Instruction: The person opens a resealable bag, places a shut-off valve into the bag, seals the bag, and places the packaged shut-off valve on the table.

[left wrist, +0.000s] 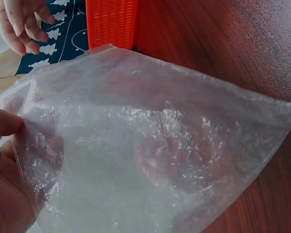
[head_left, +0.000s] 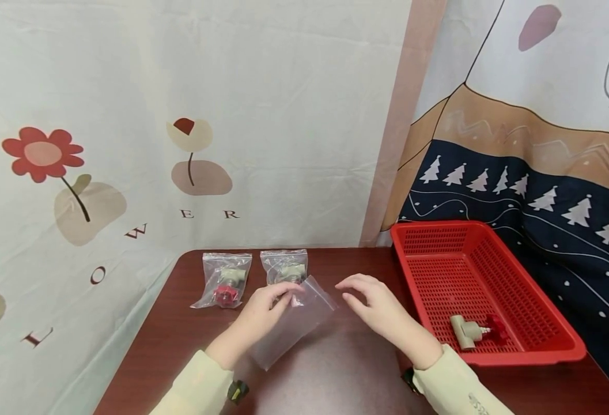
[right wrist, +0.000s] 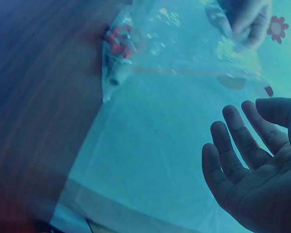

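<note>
My left hand (head_left: 269, 305) pinches a clear zip bag (head_left: 296, 325) near its zip end, thumb and fingers on its edge. The bag hangs flat over the table and spreads across most of the left wrist view. My right hand (head_left: 379, 302) is held apart to the right of the bag's zip, fingers loosely bent and holding nothing; its palm (right wrist: 266, 194) shows in the right wrist view. Behind the left hand lies a bagged valve (head_left: 294, 270), partly covered by hand and bag. Another bagged valve (head_left: 226, 282) with a red handwheel lies farther left.
A red plastic basket (head_left: 423, 288) stands on the right of the brown table (head_left: 356, 369). Inside it lies one loose valve (head_left: 470, 331) with a beige body and dark red handwheel. A printed cloth (head_left: 304, 115) hangs behind the table.
</note>
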`<state>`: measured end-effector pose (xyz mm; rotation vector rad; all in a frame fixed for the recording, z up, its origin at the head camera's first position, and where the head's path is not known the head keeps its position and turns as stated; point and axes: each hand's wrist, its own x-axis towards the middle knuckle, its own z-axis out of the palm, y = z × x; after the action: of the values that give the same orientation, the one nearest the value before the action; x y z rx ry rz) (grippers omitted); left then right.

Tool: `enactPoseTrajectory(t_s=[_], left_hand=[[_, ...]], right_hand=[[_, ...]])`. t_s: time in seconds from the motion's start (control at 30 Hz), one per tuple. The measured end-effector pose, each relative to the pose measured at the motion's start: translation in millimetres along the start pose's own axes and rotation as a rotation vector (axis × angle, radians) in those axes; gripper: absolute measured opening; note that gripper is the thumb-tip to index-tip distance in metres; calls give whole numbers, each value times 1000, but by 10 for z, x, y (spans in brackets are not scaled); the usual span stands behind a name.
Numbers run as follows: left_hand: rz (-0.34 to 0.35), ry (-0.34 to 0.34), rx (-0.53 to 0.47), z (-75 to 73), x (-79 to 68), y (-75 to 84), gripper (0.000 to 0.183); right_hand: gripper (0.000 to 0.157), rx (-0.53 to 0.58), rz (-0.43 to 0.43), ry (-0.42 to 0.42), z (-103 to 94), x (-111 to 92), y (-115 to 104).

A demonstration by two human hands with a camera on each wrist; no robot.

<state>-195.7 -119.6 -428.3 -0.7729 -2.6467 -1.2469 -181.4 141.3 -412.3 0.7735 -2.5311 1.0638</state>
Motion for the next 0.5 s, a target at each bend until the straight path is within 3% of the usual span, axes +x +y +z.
enactPoseTrajectory(t_s=[0.23, 0.5], left_hand=[[94, -6, -76, 0, -9, -22, 27], [90, 33, -46, 5, -24, -18, 28]], right_hand=[[15, 75, 31, -90, 240, 46, 98], [8, 128, 35, -96, 309, -32, 134]])
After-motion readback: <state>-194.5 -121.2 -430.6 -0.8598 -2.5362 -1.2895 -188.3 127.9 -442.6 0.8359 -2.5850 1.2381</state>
